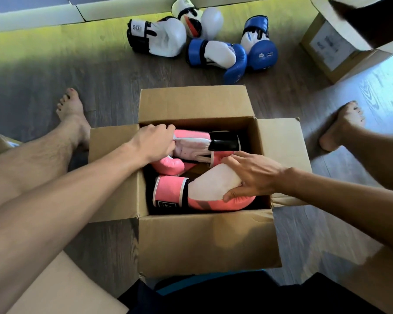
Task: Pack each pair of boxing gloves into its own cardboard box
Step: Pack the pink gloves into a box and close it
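A view looking down from a seated person's head at an open cardboard box (204, 241) on a wooden floor (43, 71), set between the person's bare legs; all four flaps are folded outward.

Both pink boxing gloves already lie inside the box, side by side, each with its long axis running left to right; the far pink glove (191, 147) has its black-edged cuff pointing right and its padded end to the left; the near pink glove (204, 193) lies the opposite way, cuff to the left and padded end to the right, so the two are packed head to tail.

The left hand (153, 141) reaches in over the left flap and is closed on the left end of the far glove; the right hand (252, 175) comes in from the right, fingers spread and thumb underneath, clasping the padded end of the near glove; the hands are well apart, one on each glove.

Each hand is nearest the end it holds, so the likely next move is to press both gloves down flat before closing the flaps; this is a judgement only.

Beyond the box, on the floor, lie a white pair of gloves (161, 37) and a blue and white pair (227, 57), unpacked; another cardboard box (329, 48) stands at the upper right.
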